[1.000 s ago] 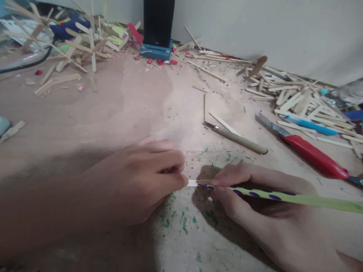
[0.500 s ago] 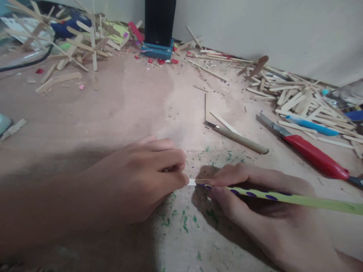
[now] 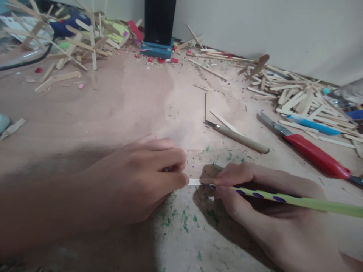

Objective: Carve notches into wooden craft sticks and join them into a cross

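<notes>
My left hand (image 3: 150, 177) is closed, its thumb and fingertips pinching one end of a thin pale wooden strip (image 3: 194, 181) on the table. In my right hand (image 3: 272, 215), thumb and fingers are wrapped round a yellow-green pencil (image 3: 309, 203) with dark purple oval spots. The pencil's tip rests at the strip, just right of the left fingertips. The strip's far end is hidden by the right fingers. Beyond the hands lies a craft knife (image 3: 238, 138) with an olive handle, a thin stick (image 3: 206, 105) upright in view at its blade.
At right lie a red-handled utility knife (image 3: 314, 155), a blue pen (image 3: 313, 125) and a heap of wooden sticks (image 3: 297, 98). A stick construction (image 3: 82, 45) stands at the back left. A black upright object (image 3: 160, 20) is on a blue base. Green crumbs (image 3: 184, 221) dot the table.
My right hand and the pencil have shifted slightly to the right along the strip, so a little more of it shows. My left hand has stayed in place.
</notes>
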`<state>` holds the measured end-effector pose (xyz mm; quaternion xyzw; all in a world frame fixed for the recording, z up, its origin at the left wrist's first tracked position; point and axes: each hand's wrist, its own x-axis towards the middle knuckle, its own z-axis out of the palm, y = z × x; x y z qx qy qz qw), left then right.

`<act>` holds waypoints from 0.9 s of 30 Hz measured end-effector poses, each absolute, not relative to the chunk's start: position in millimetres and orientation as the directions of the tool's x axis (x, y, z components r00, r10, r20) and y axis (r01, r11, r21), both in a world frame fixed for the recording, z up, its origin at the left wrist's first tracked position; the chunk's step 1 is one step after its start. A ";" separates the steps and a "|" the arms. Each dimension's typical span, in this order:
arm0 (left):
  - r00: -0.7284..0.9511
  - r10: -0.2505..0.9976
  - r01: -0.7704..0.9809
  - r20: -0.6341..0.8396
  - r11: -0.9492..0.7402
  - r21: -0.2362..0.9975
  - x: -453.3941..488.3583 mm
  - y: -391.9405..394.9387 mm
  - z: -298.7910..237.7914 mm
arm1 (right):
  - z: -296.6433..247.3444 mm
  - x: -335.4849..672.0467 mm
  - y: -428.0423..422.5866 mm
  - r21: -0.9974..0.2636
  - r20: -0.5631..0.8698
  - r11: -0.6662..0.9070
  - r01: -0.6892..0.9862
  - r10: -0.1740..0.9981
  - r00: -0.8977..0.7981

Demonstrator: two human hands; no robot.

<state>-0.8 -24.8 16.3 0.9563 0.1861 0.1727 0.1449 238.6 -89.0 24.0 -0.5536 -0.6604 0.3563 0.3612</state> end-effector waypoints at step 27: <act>0.860 0.424 0.318 0.285 -0.881 0.351 -2.7 -25.0 16.3 | 25.0 245.5 -87.4 -0.873 0.048 0.027 0.488 0.998 0.030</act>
